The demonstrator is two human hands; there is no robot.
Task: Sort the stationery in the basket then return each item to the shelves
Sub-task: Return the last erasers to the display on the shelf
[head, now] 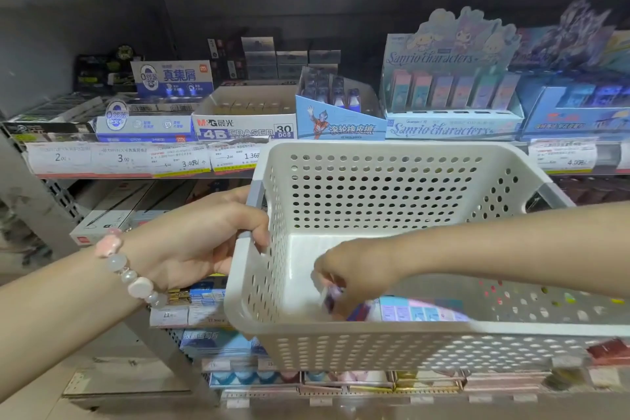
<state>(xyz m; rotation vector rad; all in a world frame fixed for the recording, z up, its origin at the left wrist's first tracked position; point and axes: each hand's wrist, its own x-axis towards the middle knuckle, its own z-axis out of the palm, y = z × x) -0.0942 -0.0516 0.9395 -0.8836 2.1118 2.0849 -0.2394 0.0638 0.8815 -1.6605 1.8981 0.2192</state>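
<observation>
STEP: picking from basket [392,181] | LEFT: left hand [204,239] grips left rim | RIGHT: right hand [351,273] pinches blurred small pack [332,297] | NEXT: lift, match to far shelf [306,153] box

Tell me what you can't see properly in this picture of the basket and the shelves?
- The small item the right hand pinches in the white basket: blurred and partly covered by fingers, head view.
- The pastel packet in the basket: its lower part is hidden by the near wall.
- The price labels on the shelf edge: small print too blurred to read.
- The left hand grips the basket's rim; its fingertips curl out of sight.
</observation>
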